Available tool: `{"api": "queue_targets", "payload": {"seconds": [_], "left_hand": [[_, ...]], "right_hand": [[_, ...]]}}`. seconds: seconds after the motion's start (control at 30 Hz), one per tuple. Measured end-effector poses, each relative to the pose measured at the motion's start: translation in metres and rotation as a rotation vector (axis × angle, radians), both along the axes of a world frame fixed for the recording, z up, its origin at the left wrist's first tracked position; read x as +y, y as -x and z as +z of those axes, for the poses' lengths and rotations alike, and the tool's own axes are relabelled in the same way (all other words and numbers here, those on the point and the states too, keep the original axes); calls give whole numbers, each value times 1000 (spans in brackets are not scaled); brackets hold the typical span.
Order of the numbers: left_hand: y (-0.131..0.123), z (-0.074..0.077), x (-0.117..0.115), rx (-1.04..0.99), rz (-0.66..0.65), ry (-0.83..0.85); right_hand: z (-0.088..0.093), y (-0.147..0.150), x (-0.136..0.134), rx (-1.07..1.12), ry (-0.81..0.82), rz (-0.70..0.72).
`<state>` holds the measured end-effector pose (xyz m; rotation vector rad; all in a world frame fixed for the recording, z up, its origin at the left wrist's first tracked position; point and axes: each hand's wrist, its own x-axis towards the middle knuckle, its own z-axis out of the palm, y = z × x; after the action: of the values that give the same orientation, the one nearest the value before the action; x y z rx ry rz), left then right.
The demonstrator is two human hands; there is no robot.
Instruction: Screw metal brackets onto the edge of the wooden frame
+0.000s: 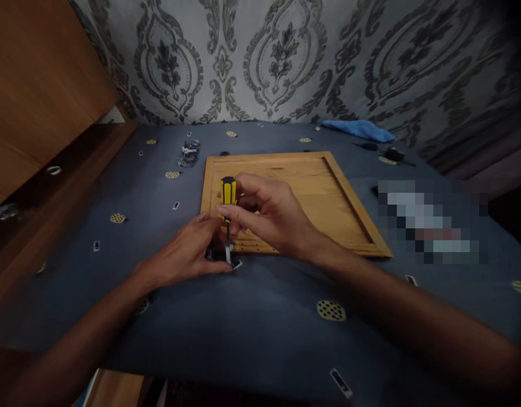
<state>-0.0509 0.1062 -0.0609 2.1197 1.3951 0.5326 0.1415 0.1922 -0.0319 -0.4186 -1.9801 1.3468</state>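
A screwdriver (228,192) with a yellow and black handle stands nearly upright, its shaft pointing down. My right hand (272,212) is closed round that handle, thumb and fingers pinching it. Under the shaft, at the near left corner of a framed wooden panel (306,192), is a small metal hinge (228,252), partly covered. My left hand (192,246) grips the hinge from the left, thumb in front and fingers behind. The panel lies flat, its raised frame facing up. Small dark holes show along its near edge. The screwdriver's tip is too small to make out.
Several metal hinges (189,154) lie behind the panel's left side. A blue cloth (360,130) and a dark tool (390,151) lie at the back right, and a pixelated object (425,220) to the right. A wooden cabinet (43,85) borders the left. Dark patterned cloth (260,333) covers the surface.
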Motion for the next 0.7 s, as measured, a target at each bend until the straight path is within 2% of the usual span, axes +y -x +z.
{"api": "queue_targets", "payload": {"seconds": [0.2,0.53,0.7], "left_hand": [[-1,4,0,-11,0,-1],[-1,2,1,-9,-11,-5],[-1,2,1,-14,-23,-19]], "right_hand": [[4,2,-1,122,46,-97],[-1,2,-2,53,54,-40],[-1,1,-3,13,-26,-59]]}}
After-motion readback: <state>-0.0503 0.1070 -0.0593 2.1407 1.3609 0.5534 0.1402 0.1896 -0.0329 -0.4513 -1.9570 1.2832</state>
